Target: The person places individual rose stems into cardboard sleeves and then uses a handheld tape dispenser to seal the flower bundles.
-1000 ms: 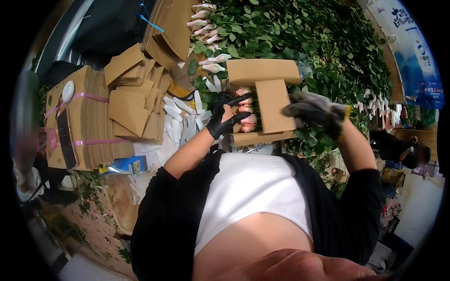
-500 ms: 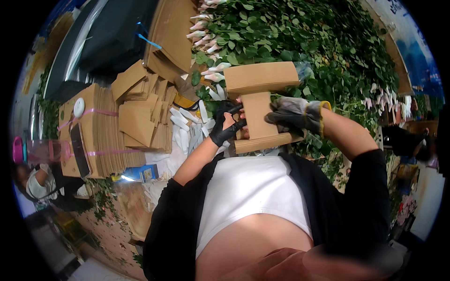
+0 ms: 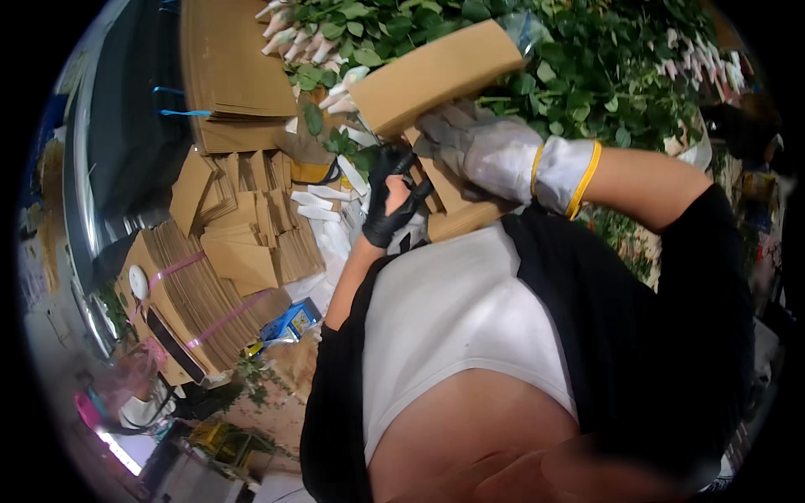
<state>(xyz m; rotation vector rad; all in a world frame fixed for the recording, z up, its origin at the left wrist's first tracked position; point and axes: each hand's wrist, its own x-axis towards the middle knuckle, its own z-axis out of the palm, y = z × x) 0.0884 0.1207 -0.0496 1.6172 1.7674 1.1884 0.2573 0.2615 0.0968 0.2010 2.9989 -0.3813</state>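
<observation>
A brown corrugated cardboard wrapper (image 3: 440,75) lies folded in front of my chest, its wide far flap tilted up to the right. Its nearer flap (image 3: 464,221) sits close against my white top. My left hand (image 3: 391,199), in a black glove with bare skin showing at its back, is closed on the wrapper's left edge. Across the middle panel lies my right hand (image 3: 490,149), in a grey-white work glove with yellow trim, its fingers bent against the cardboard. What the wrapper encloses is hidden by my hands and the flaps.
Leafy green stems (image 3: 587,75) cover the far side, with pale sleeved flower heads (image 3: 298,40) at their left. Cut cardboard pieces (image 3: 239,247) and a strapped cardboard stack (image 3: 189,293) stand left. White foam sleeves (image 3: 317,204) lie beside my left hand; a blue box (image 3: 289,321) is nearer.
The wrapper has turned counterclockwise, its far flap now slanting. My right hand has moved left and farther over the middle panel. Pink bits seen by my left fingers are now hidden. The view has shifted.
</observation>
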